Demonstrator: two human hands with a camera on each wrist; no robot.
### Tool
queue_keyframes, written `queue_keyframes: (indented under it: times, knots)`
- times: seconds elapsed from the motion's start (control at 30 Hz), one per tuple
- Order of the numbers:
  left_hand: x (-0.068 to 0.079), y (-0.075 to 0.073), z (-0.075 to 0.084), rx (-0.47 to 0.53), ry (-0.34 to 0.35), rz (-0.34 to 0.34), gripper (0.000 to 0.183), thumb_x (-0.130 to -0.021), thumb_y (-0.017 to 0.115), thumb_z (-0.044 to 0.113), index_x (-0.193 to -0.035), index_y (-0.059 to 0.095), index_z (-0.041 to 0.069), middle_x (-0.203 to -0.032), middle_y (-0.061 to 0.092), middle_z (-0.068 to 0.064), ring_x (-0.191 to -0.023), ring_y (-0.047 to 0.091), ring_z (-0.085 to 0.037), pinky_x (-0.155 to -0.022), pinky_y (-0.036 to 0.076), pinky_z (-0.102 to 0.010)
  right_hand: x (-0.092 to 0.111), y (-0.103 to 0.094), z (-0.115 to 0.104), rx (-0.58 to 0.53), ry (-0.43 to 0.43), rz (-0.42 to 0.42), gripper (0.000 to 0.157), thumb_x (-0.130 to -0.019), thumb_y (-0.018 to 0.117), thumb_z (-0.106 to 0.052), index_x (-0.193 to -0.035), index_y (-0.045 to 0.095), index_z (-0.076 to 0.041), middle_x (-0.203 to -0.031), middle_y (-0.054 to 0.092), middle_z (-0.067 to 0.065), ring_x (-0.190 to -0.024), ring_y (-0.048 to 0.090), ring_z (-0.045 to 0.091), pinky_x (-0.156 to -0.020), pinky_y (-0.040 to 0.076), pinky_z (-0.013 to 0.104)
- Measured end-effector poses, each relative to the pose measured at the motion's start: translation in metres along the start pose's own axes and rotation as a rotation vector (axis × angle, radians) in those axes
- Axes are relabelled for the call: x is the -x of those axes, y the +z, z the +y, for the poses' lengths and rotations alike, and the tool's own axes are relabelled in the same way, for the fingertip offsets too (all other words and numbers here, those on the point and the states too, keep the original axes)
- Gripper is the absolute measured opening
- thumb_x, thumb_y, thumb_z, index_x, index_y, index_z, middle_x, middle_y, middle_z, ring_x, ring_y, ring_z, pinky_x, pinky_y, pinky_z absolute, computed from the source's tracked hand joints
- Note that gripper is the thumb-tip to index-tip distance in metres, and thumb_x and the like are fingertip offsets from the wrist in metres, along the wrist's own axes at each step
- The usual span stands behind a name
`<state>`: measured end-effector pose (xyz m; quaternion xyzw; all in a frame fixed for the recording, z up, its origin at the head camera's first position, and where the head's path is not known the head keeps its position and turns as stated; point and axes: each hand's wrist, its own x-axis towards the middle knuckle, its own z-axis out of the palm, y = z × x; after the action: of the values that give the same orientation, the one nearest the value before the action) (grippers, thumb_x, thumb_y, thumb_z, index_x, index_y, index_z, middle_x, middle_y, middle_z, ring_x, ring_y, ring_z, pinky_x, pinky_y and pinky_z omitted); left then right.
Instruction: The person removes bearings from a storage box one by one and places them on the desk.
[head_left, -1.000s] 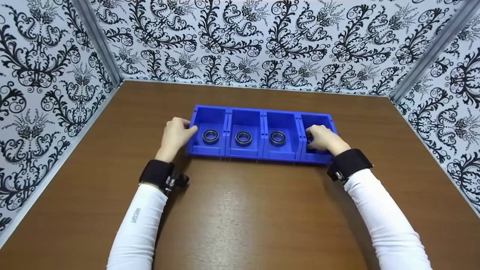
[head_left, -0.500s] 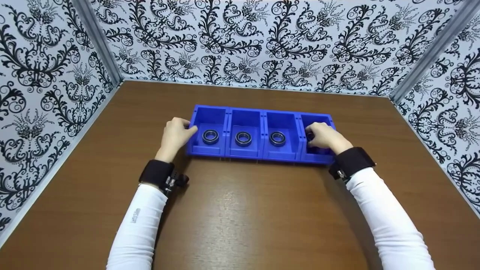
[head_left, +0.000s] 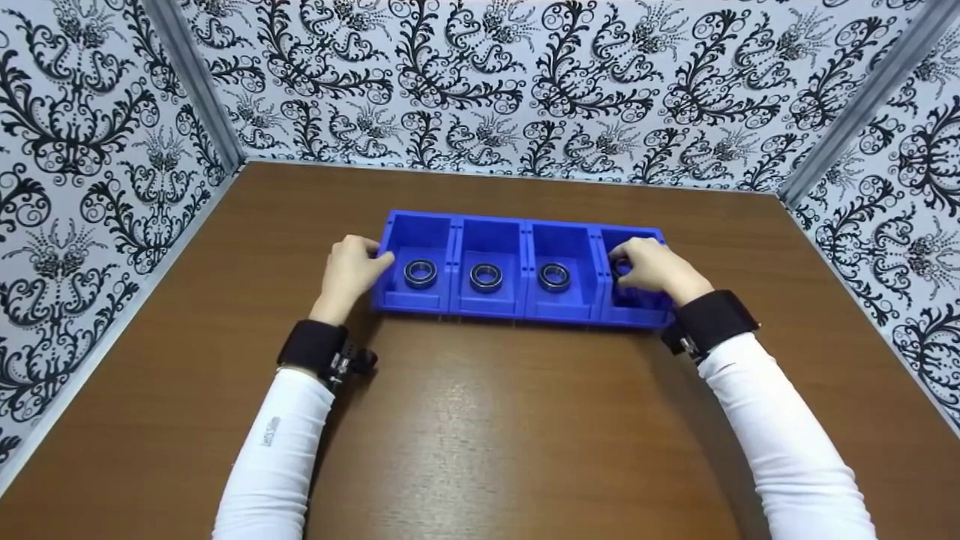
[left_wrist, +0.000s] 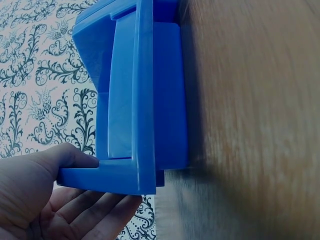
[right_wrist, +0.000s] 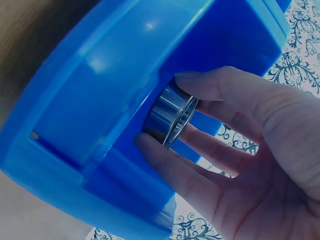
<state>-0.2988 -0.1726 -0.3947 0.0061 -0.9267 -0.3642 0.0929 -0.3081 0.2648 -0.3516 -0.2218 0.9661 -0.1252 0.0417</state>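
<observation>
A blue bin (head_left: 420,303) with several compartments in a row stands on the table. My left hand (head_left: 349,274) grips its left side wall, thumb over the edge and fingers on the outside, as the left wrist view shows. Over the rightmost compartment, my right hand (head_left: 656,270) pinches a shiny metal ball bearing (right_wrist: 165,112) between thumb and fingertips. That bearing is tilted on edge, partly hidden by the hand in the head view. One bearing lies flat in each other compartment: the left bearing (head_left: 420,285), the second bearing (head_left: 486,289) and the third bearing (head_left: 554,288).
The brown wooden table (head_left: 465,420) stretches in front of the bin and to both sides. Patterned black-and-white walls (head_left: 487,90) close it in at the back, left and right, with grey metal posts (head_left: 196,90) at the corners.
My right hand has shifted slightly up and to the right with the bearing, which shows more clearly now. The left hand and the bin have stayed put.
</observation>
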Motion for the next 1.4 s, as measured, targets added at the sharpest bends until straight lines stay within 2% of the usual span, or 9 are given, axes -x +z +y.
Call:
queue_keyframes:
  times: [0.1, 0.2, 0.37, 0.43, 0.6, 0.8, 1.0, 1.17, 1.4]
  knots:
    - [0.000, 0.000, 0.000, 0.005, 0.004, 0.005, 0.033, -0.090, 0.065, 0.020, -0.111, 0.077, -0.003, -0.113, 0.075, -0.025, -0.103, 0.072, -0.043, -0.093, 0.056, -0.054, 0.000, -0.002, 0.000, 0.008, -0.014, 0.002, 0.037, -0.072, 0.063, 0.000, -0.108, 0.074, 0.003, -0.094, 0.067, 0.017, -0.086, 0.055, 0.028, -0.080, 0.045, 0.044]
    - [0.001, 0.001, -0.001, 0.000, 0.016, 0.014, 0.030, -0.089, 0.064, 0.019, -0.105, 0.079, -0.002, -0.103, 0.077, -0.023, -0.089, 0.070, -0.037, -0.083, 0.056, -0.048, 0.002, -0.004, -0.002, 0.009, -0.005, -0.004, 0.040, -0.074, 0.065, -0.001, -0.113, 0.072, 0.005, -0.099, 0.069, 0.020, -0.089, 0.056, 0.030, -0.085, 0.049, 0.048]
    - [0.001, 0.002, -0.001, -0.011, 0.044, 0.033, 0.024, -0.088, 0.064, 0.018, -0.088, 0.077, -0.002, -0.079, 0.069, -0.013, -0.072, 0.050, -0.024, -0.066, 0.041, -0.032, 0.004, -0.007, -0.003, 0.007, 0.025, -0.013, 0.046, -0.076, 0.067, -0.001, -0.121, 0.070, 0.007, -0.113, 0.071, 0.025, -0.101, 0.059, 0.036, -0.098, 0.049, 0.058]
    - [0.001, 0.002, -0.001, -0.008, 0.049, 0.032, 0.024, -0.088, 0.065, 0.018, -0.089, 0.078, -0.002, -0.081, 0.071, -0.014, -0.073, 0.053, -0.023, -0.067, 0.043, -0.032, 0.005, -0.008, -0.004, 0.012, 0.031, -0.011, 0.045, -0.076, 0.067, -0.002, -0.121, 0.070, 0.006, -0.114, 0.071, 0.025, -0.104, 0.060, 0.038, -0.099, 0.048, 0.062]
    - [0.001, 0.002, 0.000, 0.003, 0.032, 0.014, 0.030, -0.090, 0.065, 0.019, -0.104, 0.078, -0.004, -0.103, 0.077, -0.024, -0.085, 0.066, -0.032, -0.082, 0.055, -0.047, 0.006, -0.011, -0.004, 0.025, 0.033, -0.003, 0.043, -0.077, 0.068, -0.004, -0.120, 0.071, 0.004, -0.114, 0.071, 0.025, -0.109, 0.061, 0.043, -0.099, 0.046, 0.066]
    - [0.000, 0.002, -0.001, 0.011, 0.032, 0.019, 0.030, -0.089, 0.065, 0.019, -0.104, 0.079, -0.003, -0.104, 0.077, -0.024, -0.087, 0.068, -0.036, -0.085, 0.055, -0.053, 0.006, -0.016, -0.006, 0.038, 0.033, -0.003, 0.044, -0.078, 0.069, -0.006, -0.121, 0.070, 0.005, -0.119, 0.071, 0.028, -0.113, 0.063, 0.047, -0.098, 0.048, 0.065]
    - [0.001, 0.001, -0.002, 0.018, 0.017, 0.010, 0.031, -0.090, 0.065, 0.019, -0.107, 0.078, -0.003, -0.108, 0.076, -0.025, -0.094, 0.070, -0.039, -0.089, 0.056, -0.054, 0.006, -0.017, -0.007, 0.034, 0.048, -0.004, 0.045, -0.078, 0.068, -0.006, -0.121, 0.070, 0.004, -0.118, 0.071, 0.027, -0.106, 0.064, 0.042, -0.096, 0.050, 0.061]
    - [0.001, 0.001, -0.002, 0.010, 0.012, 0.007, 0.031, -0.090, 0.065, 0.019, -0.107, 0.078, -0.003, -0.106, 0.077, -0.024, -0.092, 0.070, -0.037, -0.086, 0.056, -0.052, 0.007, -0.021, -0.009, 0.039, 0.056, -0.002, 0.047, -0.078, 0.067, -0.007, -0.123, 0.070, 0.005, -0.118, 0.071, 0.027, -0.103, 0.062, 0.039, -0.094, 0.051, 0.059]
    - [0.000, 0.001, -0.002, -0.018, 0.033, 0.026, 0.025, -0.088, 0.065, 0.020, -0.094, 0.081, 0.001, -0.088, 0.075, -0.017, -0.074, 0.055, -0.025, -0.067, 0.045, -0.035, 0.008, -0.027, -0.013, 0.039, 0.066, -0.005, 0.049, -0.078, 0.067, -0.007, -0.125, 0.068, 0.006, -0.121, 0.069, 0.029, -0.108, 0.062, 0.040, -0.096, 0.051, 0.058]
